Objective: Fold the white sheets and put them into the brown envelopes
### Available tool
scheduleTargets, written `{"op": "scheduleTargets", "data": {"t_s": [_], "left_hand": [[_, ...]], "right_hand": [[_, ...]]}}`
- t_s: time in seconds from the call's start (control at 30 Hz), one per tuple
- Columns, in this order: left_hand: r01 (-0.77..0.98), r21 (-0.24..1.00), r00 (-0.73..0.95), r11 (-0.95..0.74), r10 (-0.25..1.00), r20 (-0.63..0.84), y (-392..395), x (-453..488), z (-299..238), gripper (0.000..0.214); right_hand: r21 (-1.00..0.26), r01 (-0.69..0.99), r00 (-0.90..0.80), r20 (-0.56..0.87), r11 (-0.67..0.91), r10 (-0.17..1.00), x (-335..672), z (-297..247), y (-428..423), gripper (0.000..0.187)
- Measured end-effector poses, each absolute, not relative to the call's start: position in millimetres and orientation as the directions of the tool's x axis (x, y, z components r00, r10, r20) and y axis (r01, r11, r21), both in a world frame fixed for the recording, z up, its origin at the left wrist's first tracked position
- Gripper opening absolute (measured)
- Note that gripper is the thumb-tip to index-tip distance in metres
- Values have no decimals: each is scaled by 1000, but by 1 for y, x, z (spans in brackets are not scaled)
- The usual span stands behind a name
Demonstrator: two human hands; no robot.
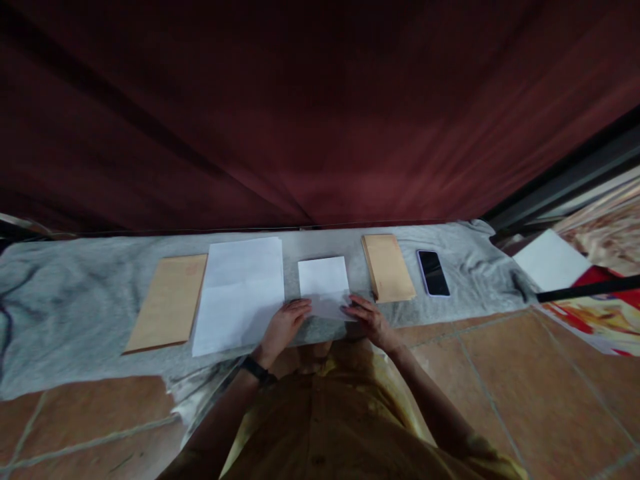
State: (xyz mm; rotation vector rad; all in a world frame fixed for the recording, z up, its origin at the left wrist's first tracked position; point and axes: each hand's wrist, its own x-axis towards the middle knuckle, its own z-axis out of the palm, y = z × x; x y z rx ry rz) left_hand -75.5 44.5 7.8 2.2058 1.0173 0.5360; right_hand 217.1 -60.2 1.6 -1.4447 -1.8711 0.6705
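Observation:
A folded sheet of white paper [324, 275] lies in front of me, its near part creased and slightly raised. My left hand [289, 323] pinches its near left edge, fingers pressed together, and a dark band circles that wrist. On the opposite side, my right hand [369, 319] has its fingers bent over the near right edge of the same sheet. To the left is a stack of larger white paper [243, 287], with a big brown envelope [167, 300] beside it. A pile of smaller brown envelopes [390, 267] sits beyond my right hand.
A phone [434, 273] with a dark screen rests right of the small envelopes. Everything lies on a grey cloth [65, 300] over a narrow surface. A dark red curtain [310, 133] hangs behind it. Printed packaging [600, 313] and a dark bar are at far right, above tiled floor [490, 373].

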Motion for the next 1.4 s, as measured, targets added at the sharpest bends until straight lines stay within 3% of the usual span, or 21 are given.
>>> {"op": "scheduleTargets", "data": {"t_s": [0.13,0.3,0.43,0.6,0.77,1.0,1.27,1.4], "left_hand": [[443,777,568,-447,810,143,44,-79,5,26],[421,784,571,-455,805,161,38,-84,4,29],[462,760,556,-457,817,153,36,-83,6,28],[565,726,486,-392,869,91,42,-77,12,29],[653,668,399,-358,912,99,48,-66,14,21],[759,564,305,-325,943,133,51,-52,10,18],[701,631,302,-332,940,158,56,-51,4,18],[772,583,258,-255,963,79,57,-44,10,18]], "right_hand": [[-745,596,-264,171,300,949,222,9,-56,45],[-716,634,-242,173,291,955,212,5,-52,28],[-721,680,-55,127,130,990,202,0,-47,25],[-690,716,97,-47,-103,994,196,8,-30,27],[-559,788,192,-171,-256,966,187,20,-17,26],[-396,852,283,-203,-342,938,176,25,-9,27],[-375,836,328,-245,-401,912,175,28,-1,25],[-375,826,349,-248,-421,904,174,32,2,26]]}}
